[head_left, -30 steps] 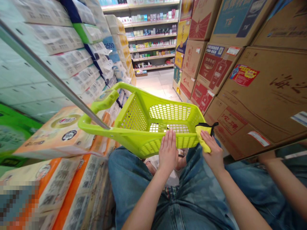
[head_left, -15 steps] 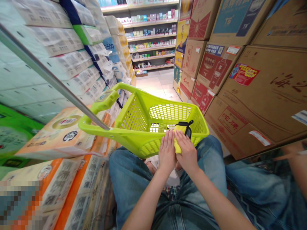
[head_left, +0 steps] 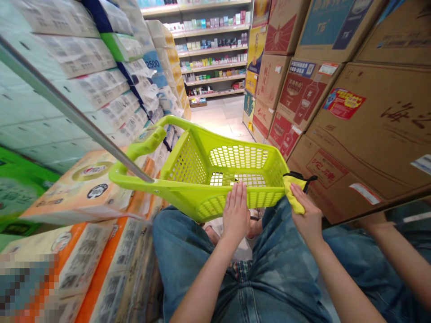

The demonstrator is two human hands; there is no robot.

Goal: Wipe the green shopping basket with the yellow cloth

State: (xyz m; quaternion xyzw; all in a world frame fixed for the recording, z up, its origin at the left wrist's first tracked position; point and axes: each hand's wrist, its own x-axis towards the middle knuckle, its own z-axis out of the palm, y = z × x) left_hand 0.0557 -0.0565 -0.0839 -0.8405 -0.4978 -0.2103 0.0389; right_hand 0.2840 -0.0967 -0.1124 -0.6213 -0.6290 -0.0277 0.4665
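Observation:
In front of my knees stands a lime-green shopping basket cart (head_left: 208,188) with perforated walls, a green handle and a long metal rod. My left hand (head_left: 236,211) lies flat on the near rim, fingers stretched together and holding nothing. At the right-hand corner of the basket, my right hand (head_left: 305,215) holds a yellow cloth (head_left: 293,195) with black edging against the rim. The cloth is bunched under the fingers, and part of it hangs down. The inside of the basket shows its slotted floor.
Stacked cardboard cartons (head_left: 363,112) rise close on the right, with a reflective surface at the lower right. Packs of tissue paper (head_left: 84,179) are piled on the left. Beyond the basket, a pale tiled floor (head_left: 224,117) leads to shelves (head_left: 215,65) of small goods.
My right hand has moved right with the yellow cloth, from beside my left hand to the basket's right corner. My left hand has stayed on the rim.

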